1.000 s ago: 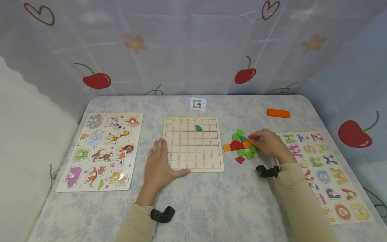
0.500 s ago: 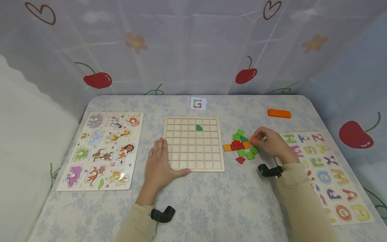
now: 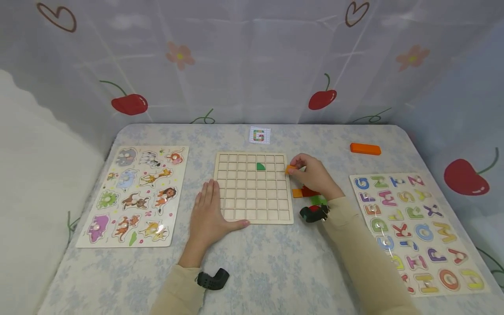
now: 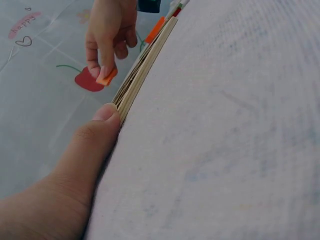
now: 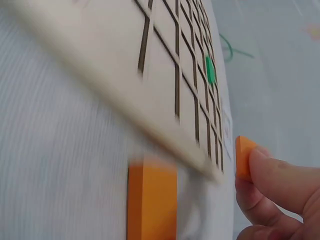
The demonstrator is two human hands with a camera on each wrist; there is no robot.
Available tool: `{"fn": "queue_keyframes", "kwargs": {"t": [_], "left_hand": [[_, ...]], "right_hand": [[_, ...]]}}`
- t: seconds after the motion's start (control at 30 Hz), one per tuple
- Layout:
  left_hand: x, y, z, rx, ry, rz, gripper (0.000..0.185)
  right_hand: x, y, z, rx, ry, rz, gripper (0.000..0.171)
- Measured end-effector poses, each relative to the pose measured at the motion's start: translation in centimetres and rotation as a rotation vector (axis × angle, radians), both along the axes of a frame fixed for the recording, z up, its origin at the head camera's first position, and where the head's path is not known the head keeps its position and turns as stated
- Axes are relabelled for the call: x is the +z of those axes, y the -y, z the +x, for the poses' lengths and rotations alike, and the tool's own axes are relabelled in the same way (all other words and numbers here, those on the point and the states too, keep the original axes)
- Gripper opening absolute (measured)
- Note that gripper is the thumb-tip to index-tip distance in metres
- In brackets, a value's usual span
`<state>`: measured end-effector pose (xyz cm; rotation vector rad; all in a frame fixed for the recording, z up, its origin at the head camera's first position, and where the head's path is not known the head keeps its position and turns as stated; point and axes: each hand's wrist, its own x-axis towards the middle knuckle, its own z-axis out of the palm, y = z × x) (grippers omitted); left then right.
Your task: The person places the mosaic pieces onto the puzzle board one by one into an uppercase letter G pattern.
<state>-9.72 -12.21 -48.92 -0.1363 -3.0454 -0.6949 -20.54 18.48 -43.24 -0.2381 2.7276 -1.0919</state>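
A wooden grid board [image 3: 252,205] lies mid-table with one green tile [image 3: 260,166] in its upper cells. My left hand [image 3: 207,215] rests flat on the table, its thumb against the board's near left corner [image 4: 121,102]. My right hand [image 3: 311,175] pinches a small orange tile [image 3: 290,169] [image 5: 243,156] [image 4: 106,78] just above the board's right edge. Behind that hand lies a pile of orange, red and green tiles [image 3: 304,192], partly hidden by the wrist. An orange tile [image 5: 151,200] from that pile shows on the cloth in the right wrist view.
An animal puzzle board [image 3: 134,194] lies at the left, a letter puzzle board [image 3: 413,227] at the right. A small pattern card with a G [image 3: 260,135] sits beyond the grid board. An orange bar [image 3: 365,148] lies at the far right. Curtains enclose the table.
My right hand lifted an orange tile from the pile and carried it left to the grid board's right edge. The left hand stayed put.
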Motion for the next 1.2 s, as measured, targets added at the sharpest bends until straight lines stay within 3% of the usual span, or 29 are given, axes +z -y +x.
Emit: {"fn": "queue_keyframes", "kwargs": {"t": [0.53, 0.83, 1.2], "left_hand": [[0.1, 0.5, 0.0, -0.036, 0.013, 0.018, 0.153], [0.1, 0.4, -0.1, -0.032, 0.02, 0.013, 0.151], [0.0, 0.3, 0.0, -0.026, 0.019, 0.016, 0.15]], "right_hand": [[-0.4, 8.8, -2.4, 0.094, 0.0, -0.039, 0.016], [-0.8, 10.4, -2.8, 0.124, -0.07, 0.049, 0.014], [-0.6, 10.7, -2.7, 0.148, -0.087, 0.144, 0.017]]}}
